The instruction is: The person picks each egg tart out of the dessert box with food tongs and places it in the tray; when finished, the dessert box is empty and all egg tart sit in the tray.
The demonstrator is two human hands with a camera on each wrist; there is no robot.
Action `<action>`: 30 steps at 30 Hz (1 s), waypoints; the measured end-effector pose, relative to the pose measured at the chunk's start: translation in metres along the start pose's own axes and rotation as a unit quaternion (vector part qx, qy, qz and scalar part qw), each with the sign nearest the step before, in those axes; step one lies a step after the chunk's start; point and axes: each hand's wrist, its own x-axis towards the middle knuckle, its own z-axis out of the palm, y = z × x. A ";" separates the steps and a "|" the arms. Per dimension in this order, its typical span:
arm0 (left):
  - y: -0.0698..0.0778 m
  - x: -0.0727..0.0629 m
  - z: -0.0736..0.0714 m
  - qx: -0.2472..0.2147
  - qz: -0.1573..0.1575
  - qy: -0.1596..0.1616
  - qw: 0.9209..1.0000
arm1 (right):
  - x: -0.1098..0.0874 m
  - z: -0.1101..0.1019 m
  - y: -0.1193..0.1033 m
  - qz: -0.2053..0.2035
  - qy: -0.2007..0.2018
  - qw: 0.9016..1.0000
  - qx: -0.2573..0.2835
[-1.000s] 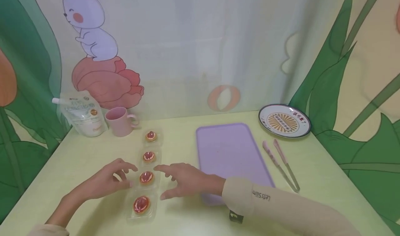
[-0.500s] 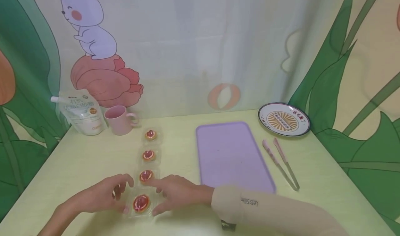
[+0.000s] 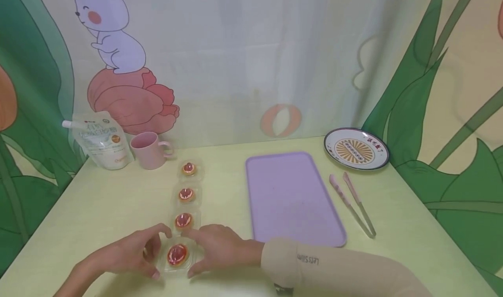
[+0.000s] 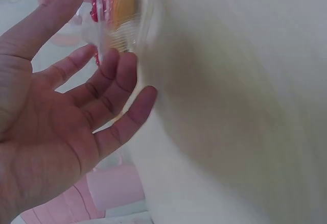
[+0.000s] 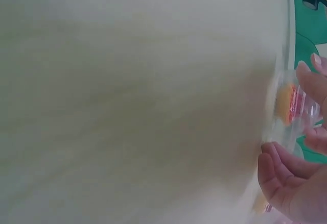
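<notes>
In the head view, a clear plastic box (image 3: 170, 268) with a red-topped tart (image 3: 177, 255) in it lies nearest on the table, at the front of a row of such boxes. My left hand (image 3: 131, 254) holds its left side, thumb at the front corner and index finger at the back one. Opposite, my right hand (image 3: 220, 246) spans the right side in the same way, its index finger reaching over the back edge. The other fingers of the left hand (image 4: 66, 112) are loosely bent beside the box in the left wrist view.
Several more boxed tarts (image 3: 183, 221) run back in line. A pink mug (image 3: 148, 150) and a spouted pouch (image 3: 103, 142) stand at the back left. Right of the row lie a purple tray (image 3: 291, 196), tongs (image 3: 355, 205) and a patterned plate (image 3: 381, 155). A curtain hangs behind.
Both hands have moved down from beside the third box to the nearest one. Over the last half second their thumbs and index fingers have settled at its corners. The other things have stayed put.
</notes>
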 end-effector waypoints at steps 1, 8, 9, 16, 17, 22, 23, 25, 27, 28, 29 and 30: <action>-0.001 0.000 0.001 -0.001 0.007 0.004 1.000 | 0.000 0.001 -0.001 0.003 0.004 1.000 -0.003; -0.005 0.000 0.007 -0.013 0.013 0.015 1.000 | -0.001 0.010 -0.003 0.011 0.024 1.000 -0.010; -0.005 0.000 0.007 -0.013 0.013 0.016 1.000 | -0.001 0.011 -0.003 0.010 0.026 1.000 -0.011; -0.004 -0.001 0.009 -0.026 -0.011 0.016 0.999 | -0.001 0.015 -0.004 -0.005 0.037 0.999 -0.004; -0.004 -0.002 0.009 -0.027 -0.011 0.017 0.999 | -0.001 0.015 -0.004 -0.007 0.038 0.999 -0.003; -0.003 -0.004 0.012 -0.029 -0.012 0.022 0.999 | 0.000 0.018 -0.006 -0.012 0.043 0.999 0.010; -0.003 -0.005 0.012 -0.031 -0.012 0.022 0.999 | 0.000 0.018 -0.006 -0.012 0.042 0.999 0.012; 0.001 -0.006 0.011 -0.037 -0.024 0.020 0.999 | -0.002 0.016 -0.006 -0.012 0.041 0.999 0.014; 0.005 -0.006 0.010 -0.042 -0.032 0.019 0.998 | -0.004 0.011 -0.005 -0.011 0.043 0.999 0.026; 0.007 -0.005 0.010 -0.042 -0.033 0.022 0.998 | -0.005 0.008 -0.005 -0.010 0.044 0.998 0.036; 0.010 -0.005 0.009 -0.040 -0.029 0.026 0.998 | -0.006 0.004 -0.004 -0.008 0.046 0.998 0.048; 0.013 -0.004 0.009 -0.038 -0.026 0.032 0.998 | -0.007 0.001 -0.003 -0.007 0.050 0.997 0.062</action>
